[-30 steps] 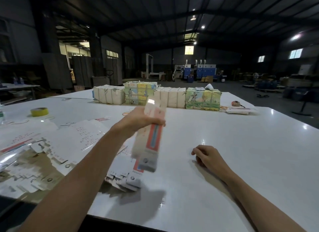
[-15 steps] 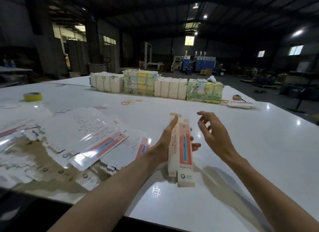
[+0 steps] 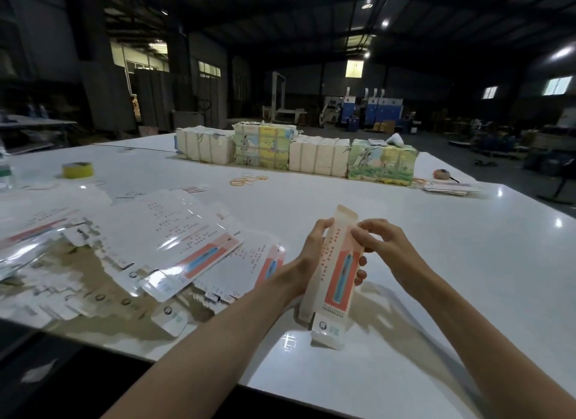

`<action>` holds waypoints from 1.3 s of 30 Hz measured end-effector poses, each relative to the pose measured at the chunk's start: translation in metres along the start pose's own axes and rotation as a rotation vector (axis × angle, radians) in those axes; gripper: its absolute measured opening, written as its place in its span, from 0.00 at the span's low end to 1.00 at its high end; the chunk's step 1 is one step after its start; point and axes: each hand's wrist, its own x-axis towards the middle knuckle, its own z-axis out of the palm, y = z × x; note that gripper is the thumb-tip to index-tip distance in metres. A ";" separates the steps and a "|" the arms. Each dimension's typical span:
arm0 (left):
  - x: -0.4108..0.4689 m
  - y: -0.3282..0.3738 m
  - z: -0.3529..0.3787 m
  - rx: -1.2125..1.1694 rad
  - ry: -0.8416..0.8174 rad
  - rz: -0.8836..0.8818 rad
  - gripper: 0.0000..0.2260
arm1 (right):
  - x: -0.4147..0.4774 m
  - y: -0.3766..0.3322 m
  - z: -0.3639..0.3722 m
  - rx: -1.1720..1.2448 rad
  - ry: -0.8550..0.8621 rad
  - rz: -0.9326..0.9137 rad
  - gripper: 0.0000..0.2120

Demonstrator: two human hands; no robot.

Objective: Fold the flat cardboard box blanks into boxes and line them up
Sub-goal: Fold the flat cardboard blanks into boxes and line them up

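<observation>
Two hands on one box blank point(image 3: 338, 278), upright at lower centre of frame. Left hand point(image 3: 311, 255) wrapped round its back, fingertips point(image 3: 361, 275) curled past right edge. Right hand point(image 3: 385, 247) pinching upper right edge, fingers bent.

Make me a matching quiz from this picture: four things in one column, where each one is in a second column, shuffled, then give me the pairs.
Things:
1. tape roll
2. rubber bands
3. box
4. flat blanks

Places:
A. held between the left hand and right hand
B. fanned out in a heap at the near left
C. loose, just in front of the row of bundles
D. alone at the far left

Pairs: 1-D, 2-C, 3-A, 4-B
</observation>
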 end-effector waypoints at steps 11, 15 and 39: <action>0.007 0.001 0.023 -0.148 -0.042 -0.050 0.29 | -0.008 -0.009 0.007 0.220 -0.005 -0.044 0.13; 0.011 -0.003 0.014 -0.295 -0.049 -0.024 0.28 | -0.009 0.000 0.018 0.268 0.027 0.003 0.19; 0.010 -0.006 0.029 0.412 0.179 0.508 0.42 | -0.013 0.000 0.005 0.171 0.168 -0.157 0.17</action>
